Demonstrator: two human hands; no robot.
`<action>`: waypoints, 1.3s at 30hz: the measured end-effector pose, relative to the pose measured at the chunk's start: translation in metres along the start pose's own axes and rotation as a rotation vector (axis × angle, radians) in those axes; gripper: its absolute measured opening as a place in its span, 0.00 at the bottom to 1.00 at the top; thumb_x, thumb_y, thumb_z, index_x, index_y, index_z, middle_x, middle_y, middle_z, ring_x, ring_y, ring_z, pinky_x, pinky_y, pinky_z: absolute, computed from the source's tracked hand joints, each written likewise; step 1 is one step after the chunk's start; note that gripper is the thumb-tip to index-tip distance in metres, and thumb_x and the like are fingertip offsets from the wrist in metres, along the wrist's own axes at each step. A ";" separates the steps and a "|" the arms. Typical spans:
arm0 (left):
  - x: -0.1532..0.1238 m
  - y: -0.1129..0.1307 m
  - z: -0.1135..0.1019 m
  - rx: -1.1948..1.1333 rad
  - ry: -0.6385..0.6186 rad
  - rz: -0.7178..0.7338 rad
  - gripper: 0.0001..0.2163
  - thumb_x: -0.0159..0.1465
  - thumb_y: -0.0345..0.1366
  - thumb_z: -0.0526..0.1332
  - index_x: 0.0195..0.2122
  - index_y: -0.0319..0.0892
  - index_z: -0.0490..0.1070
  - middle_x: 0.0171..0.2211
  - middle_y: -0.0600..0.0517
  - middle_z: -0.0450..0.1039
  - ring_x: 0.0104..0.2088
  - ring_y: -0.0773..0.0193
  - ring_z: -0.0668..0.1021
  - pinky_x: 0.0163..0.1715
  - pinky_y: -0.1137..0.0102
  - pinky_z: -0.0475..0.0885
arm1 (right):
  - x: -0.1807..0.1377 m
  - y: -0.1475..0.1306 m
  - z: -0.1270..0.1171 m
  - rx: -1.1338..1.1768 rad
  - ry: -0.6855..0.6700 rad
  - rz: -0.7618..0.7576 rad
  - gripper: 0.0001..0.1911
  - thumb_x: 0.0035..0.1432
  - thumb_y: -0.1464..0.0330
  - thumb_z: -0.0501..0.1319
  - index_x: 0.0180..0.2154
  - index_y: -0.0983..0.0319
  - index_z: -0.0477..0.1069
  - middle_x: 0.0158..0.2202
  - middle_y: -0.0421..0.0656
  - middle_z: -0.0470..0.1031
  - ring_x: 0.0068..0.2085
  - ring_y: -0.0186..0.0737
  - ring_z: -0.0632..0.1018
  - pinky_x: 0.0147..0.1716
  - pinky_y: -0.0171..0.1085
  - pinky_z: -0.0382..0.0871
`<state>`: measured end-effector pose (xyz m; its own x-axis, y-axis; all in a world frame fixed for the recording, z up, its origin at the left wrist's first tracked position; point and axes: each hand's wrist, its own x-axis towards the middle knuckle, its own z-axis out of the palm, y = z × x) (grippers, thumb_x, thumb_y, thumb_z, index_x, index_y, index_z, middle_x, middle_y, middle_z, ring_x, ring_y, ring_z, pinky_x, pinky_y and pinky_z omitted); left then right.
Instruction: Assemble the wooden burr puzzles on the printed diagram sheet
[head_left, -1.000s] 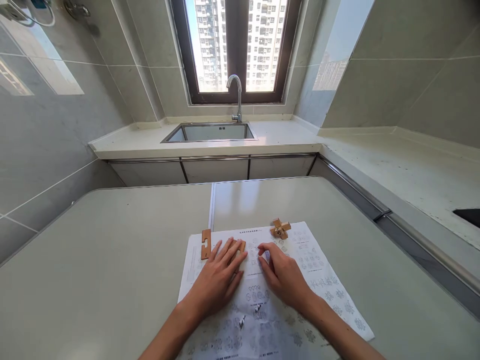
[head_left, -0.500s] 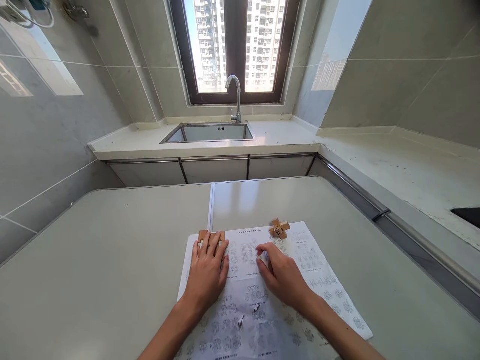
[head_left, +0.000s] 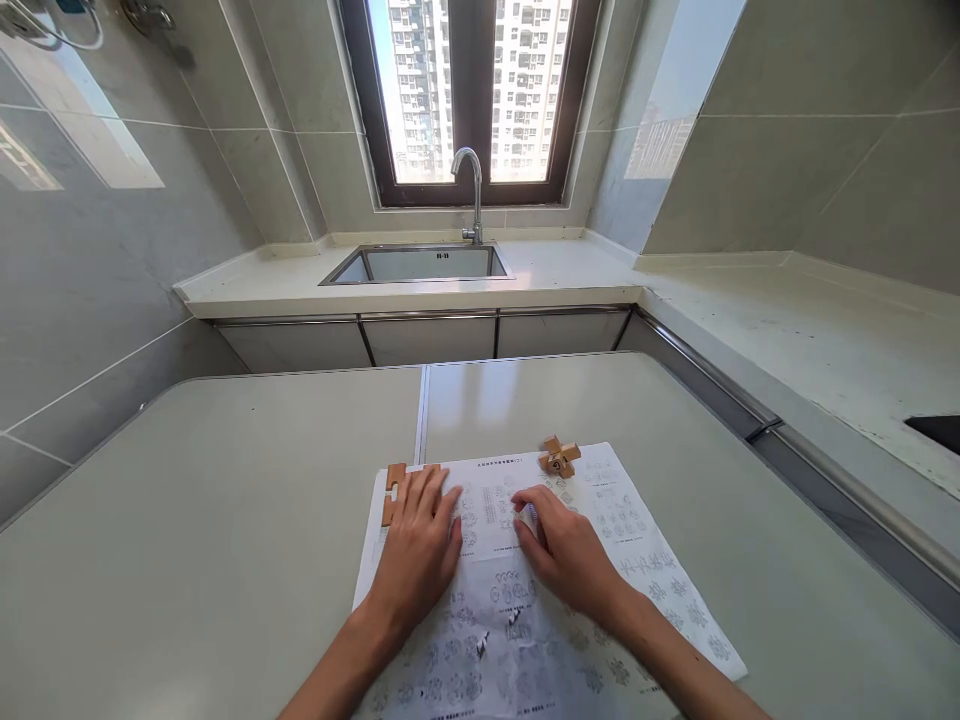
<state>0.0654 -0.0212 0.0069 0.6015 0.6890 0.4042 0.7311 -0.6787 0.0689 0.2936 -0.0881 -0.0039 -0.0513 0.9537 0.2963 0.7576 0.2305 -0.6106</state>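
A printed instruction sheet (head_left: 622,530) lies on the pale table (head_left: 225,520). My left hand (head_left: 418,545) rests flat on its upper left part, fingers stretched out over notched wooden puzzle pieces (head_left: 394,490) that show past the fingertips at the sheet's left edge. My right hand (head_left: 564,545) lies on the middle of the sheet with its fingers curled around something small and pale that I cannot make out. An assembled wooden cross-shaped puzzle (head_left: 559,458) stands at the sheet's far edge, beyond my right hand and apart from it.
Behind the table runs a counter with a steel sink (head_left: 420,265) and a curved tap (head_left: 474,190) under a window. A second counter (head_left: 810,340) runs along the right wall. A seam (head_left: 421,410) divides the table top.
My left hand slid from the sheet's middle to its upper left, taking a wooden piece over to the one at the left edge. My right hand stayed put.
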 end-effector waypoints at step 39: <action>-0.003 0.016 -0.005 -0.323 -0.182 0.264 0.21 0.72 0.31 0.59 0.66 0.46 0.66 0.70 0.44 0.67 0.71 0.48 0.67 0.67 0.46 0.71 | 0.000 0.003 0.001 0.023 -0.010 -0.016 0.08 0.72 0.71 0.54 0.49 0.56 0.69 0.48 0.44 0.78 0.33 0.41 0.80 0.34 0.41 0.74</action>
<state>0.0732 -0.0352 0.0115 0.8215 0.4959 0.2815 0.4248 -0.8615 0.2783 0.2953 -0.0871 -0.0068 -0.0701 0.9518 0.2985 0.7416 0.2499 -0.6225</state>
